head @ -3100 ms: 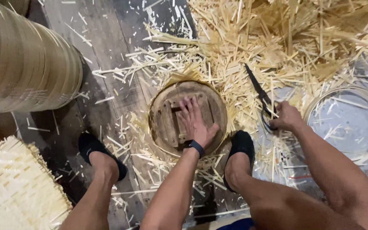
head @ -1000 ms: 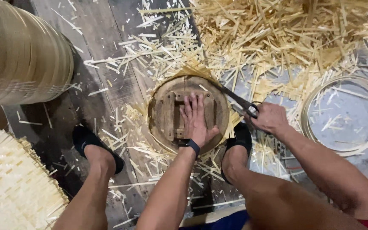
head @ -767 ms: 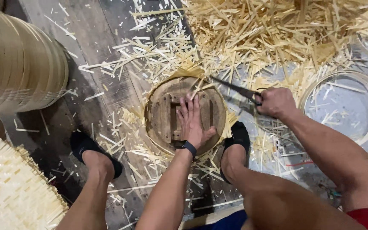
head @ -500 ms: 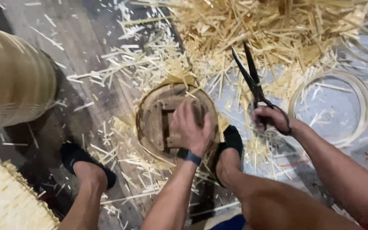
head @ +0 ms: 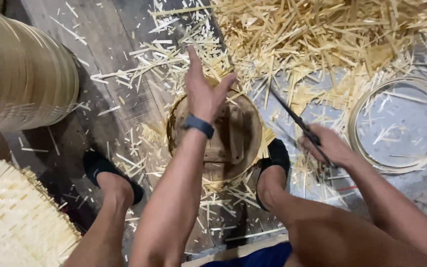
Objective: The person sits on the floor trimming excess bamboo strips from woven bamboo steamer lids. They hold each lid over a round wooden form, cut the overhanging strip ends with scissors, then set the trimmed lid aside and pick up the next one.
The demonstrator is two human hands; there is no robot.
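fingers (head: 193, 59) of left hand (head: 204, 96) spread loose | right hand (head: 328, 146) grasping scissors (head: 292, 116) | plank floor (head: 100, 44), bamboo offcuts (head: 322, 34)

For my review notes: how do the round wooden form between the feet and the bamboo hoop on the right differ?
The round wooden form has a closed face of dark boards; the bamboo hoop is a pale thin ring, floor showing through it. The left hand is raised above the form, while the hoop lies untouched beyond the right hand, which grips scissors. Both are round and lie flat among bamboo offcuts.

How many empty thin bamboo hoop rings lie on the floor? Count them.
1 in full view: the thin bamboo hoop ring lying flat right of the right hand. Curved edges at the frame's right side may be more.
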